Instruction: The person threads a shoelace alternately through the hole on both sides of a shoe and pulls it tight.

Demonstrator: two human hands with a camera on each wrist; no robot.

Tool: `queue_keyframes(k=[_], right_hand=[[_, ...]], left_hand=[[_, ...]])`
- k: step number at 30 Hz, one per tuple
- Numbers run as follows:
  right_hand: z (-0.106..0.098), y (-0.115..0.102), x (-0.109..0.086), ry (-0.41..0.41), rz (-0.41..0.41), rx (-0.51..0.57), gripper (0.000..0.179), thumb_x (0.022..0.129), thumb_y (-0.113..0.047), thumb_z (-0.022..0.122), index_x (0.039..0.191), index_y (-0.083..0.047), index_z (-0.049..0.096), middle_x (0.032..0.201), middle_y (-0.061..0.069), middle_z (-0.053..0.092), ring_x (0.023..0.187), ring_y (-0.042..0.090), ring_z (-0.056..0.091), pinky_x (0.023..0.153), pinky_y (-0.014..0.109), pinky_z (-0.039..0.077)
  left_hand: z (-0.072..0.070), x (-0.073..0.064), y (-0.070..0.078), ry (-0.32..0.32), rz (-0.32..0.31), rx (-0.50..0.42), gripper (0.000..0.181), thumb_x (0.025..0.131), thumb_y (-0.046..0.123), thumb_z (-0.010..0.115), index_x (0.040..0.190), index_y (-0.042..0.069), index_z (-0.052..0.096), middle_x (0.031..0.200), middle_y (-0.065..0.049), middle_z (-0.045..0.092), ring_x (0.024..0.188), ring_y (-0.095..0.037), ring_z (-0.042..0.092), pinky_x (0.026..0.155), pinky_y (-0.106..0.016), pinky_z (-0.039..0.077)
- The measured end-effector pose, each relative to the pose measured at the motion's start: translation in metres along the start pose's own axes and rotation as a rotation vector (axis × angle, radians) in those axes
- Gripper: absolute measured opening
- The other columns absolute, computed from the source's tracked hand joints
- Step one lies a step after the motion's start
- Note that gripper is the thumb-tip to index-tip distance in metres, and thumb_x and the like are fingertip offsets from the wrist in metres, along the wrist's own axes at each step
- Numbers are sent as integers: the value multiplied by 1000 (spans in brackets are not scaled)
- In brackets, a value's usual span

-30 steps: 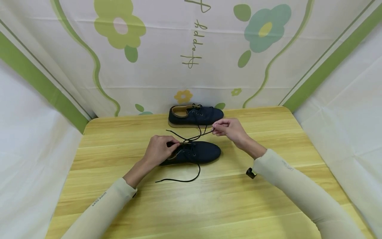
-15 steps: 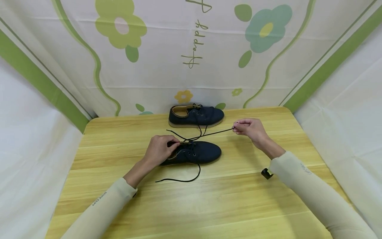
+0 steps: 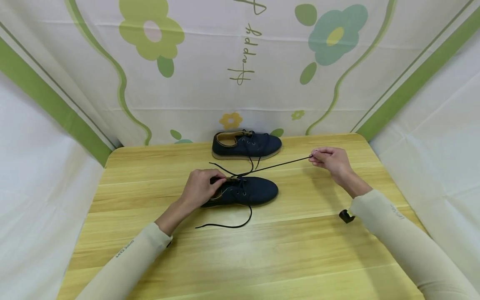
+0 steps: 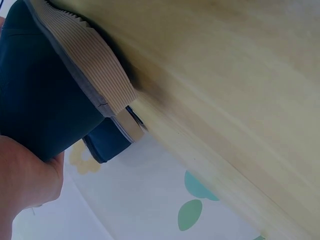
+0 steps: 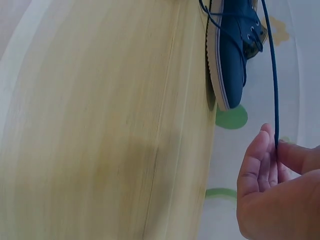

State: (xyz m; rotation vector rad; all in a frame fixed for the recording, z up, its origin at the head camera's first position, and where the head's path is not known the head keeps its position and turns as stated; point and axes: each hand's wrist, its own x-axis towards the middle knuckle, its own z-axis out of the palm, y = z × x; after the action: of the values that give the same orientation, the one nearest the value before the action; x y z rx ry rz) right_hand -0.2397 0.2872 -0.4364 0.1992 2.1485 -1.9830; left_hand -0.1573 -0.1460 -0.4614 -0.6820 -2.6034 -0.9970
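Observation:
A dark blue lace-up shoe [image 3: 262,191] lies sole down on the table, toe to the right. My left hand [image 3: 196,189] pinches its tan-edged tongue at the opening; the hand hides part of the heel. In the left wrist view that shoe's heel [image 4: 45,95] rises close beside the hand. Well off to the right, my right hand [image 3: 333,163] pinches one end of a black shoelace [image 3: 281,165] between thumb and fingers. The lace runs taut and straight back to the near shoe's eyelets. Its other end, a loose lace [image 3: 228,227], curves over the table in front.
Against the back curtain [image 3: 195,91] stands the matching shoe [image 3: 268,145], its laces hanging toward the near shoe, where they cross the taut lace. White side curtains flank the wooden table [image 3: 240,262]. A small black device [image 3: 346,216] hangs under the right sleeve.
My right hand has moved to the right, drawing the shoelace out long and straight from the near shoe. My left hand and both shoes have stayed in place.

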Motion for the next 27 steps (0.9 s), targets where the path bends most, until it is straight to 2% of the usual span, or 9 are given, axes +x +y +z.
queue_keyframes(k=[3,7,13,18,27], right_hand=[[-8,1,2,21,3,36,28,105,-6,64,126,14,60,90,-1,79,82,10,78,82,26,62],[-18,0,3,45,6,76,11,106,-5,63,112,2,70,90,1,79,82,11,78,81,25,62],[-28,-3,4,110,-12,136,10,105,-4,64,111,3,68,89,2,79,82,13,79,81,25,62],[-32,-3,5,179,-9,197,8,104,-4,65,101,-3,72,87,1,79,79,13,79,78,24,62],[-25,-6,-1,132,-28,247,7,102,-7,69,99,-4,75,88,5,78,78,14,78,77,25,63]], left_hand=[[0,0,0,-2,-4,-6,4,91,6,84,94,9,83,91,-3,81,79,-17,78,70,-35,62],[0,0,-1,-3,-7,-13,5,91,5,84,93,9,83,91,-3,81,79,-17,78,70,-35,62],[0,1,-2,-8,-11,-25,4,92,5,83,93,9,83,91,-3,81,77,-16,77,68,-33,61],[0,1,-2,-14,-16,-24,5,93,5,81,94,9,83,91,-3,81,77,-16,77,69,-33,61],[0,0,-2,-14,-13,-27,6,92,5,83,95,10,83,92,-3,81,80,-16,77,70,-33,62]])
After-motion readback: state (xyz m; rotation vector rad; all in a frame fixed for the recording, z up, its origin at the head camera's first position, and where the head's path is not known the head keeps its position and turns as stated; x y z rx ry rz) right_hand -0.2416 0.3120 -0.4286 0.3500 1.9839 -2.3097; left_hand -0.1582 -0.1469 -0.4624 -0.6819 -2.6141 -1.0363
